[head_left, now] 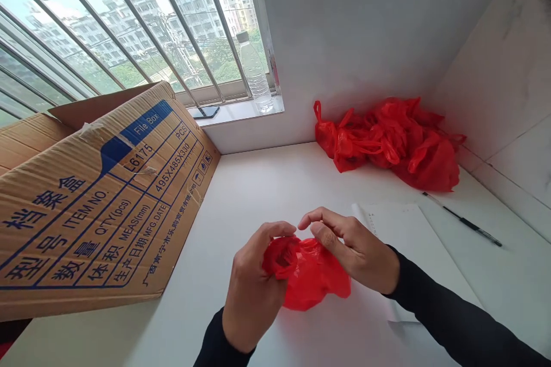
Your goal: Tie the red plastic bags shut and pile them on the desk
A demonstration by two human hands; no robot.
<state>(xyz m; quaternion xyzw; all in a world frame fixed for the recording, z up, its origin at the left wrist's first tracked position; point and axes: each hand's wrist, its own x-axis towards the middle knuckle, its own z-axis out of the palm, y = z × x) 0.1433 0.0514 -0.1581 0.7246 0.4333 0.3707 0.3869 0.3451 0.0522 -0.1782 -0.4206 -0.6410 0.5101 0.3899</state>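
Observation:
A crumpled red plastic bag (316,278) is held above the white table in front of me. My left hand (256,287) is wrapped round its left side, with the thumb below and the fingers curling over the gathered opening. My right hand (355,249) arches over the bag's upper right, fingers bent and slightly apart; the thumb is close to the bag's top edge. I see nothing gripped between the right fingers. Parts of the bag are hidden behind both hands.
A large cardboard file box (172,195) stands at the left. More red plastic bags (391,143) lie heaped against the wall. White paper (413,252) and a black pen (462,219) lie to the right. A water bottle (256,77) and a phone (204,112) rest on the windowsill.

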